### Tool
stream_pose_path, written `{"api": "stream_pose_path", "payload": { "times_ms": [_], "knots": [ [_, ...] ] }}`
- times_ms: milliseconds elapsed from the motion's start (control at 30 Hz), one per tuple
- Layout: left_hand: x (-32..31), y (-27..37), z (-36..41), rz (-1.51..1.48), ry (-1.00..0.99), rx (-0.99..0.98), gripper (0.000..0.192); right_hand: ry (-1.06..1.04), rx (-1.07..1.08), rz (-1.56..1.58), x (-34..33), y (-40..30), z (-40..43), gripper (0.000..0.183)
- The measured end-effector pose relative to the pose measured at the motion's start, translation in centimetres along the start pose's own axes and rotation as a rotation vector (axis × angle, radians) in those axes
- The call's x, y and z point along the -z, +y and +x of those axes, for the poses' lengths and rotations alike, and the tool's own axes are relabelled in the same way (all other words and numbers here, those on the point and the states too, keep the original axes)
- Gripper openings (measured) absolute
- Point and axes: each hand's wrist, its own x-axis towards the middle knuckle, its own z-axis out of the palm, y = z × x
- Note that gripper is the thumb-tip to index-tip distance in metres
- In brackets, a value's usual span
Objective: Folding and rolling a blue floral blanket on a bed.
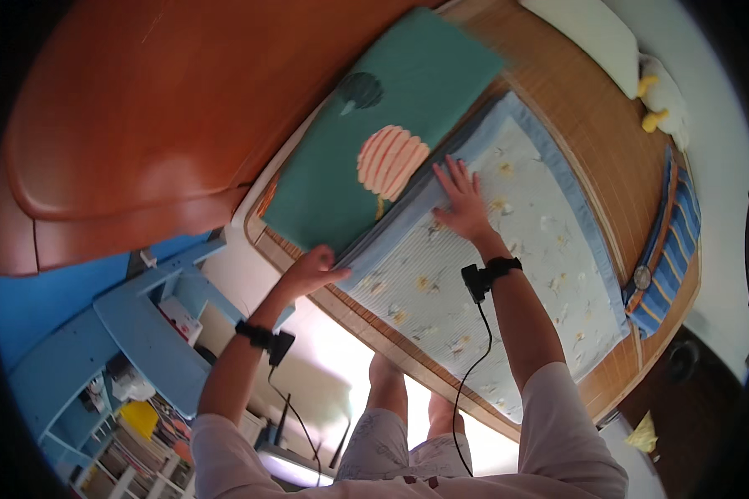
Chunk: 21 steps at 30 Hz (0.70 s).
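Observation:
A folded pale quilt with blue edging and small yellow flowers (474, 299) lies on a bed covered with a woven mat (574, 118). My right hand (460, 203) rests on its upper part, fingers spread. At the quilt's left corner is my left hand (315, 268), thumb over the blue edging; whether its fingers grip the fabric is hidden. Alongside the quilt's far edge lies a folded green cloth (324, 174) with a striped pink shape and a dark tree-like print. Each wrist wears a black strap with a small device and cable.
A large brown leather-like headboard or panel (162, 112) borders the bed at the upper left. A striped blue cushion (668, 249), a white pillow (599, 37) and a white plush toy (665, 100) lie along the far right. Blue shelves (156, 324) stand at lower left.

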Motion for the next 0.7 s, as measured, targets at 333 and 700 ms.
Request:
{"api": "stream_pose_path", "payload": {
  "times_ms": [333, 700],
  "knots": [
    [-10.2, 6.5, 0.8, 0.857, 0.432, -0.775, 0.051, 0.156, -0.171, -0.442, 3.9, 3.8, -0.5, 0.066],
    [-12.7, -0.2, 3.3, 1.064, 0.475, -0.519, 0.054, 0.300, -0.217, -0.311, 5.0, 5.2, 0.2, 0.075]
  ]
}}
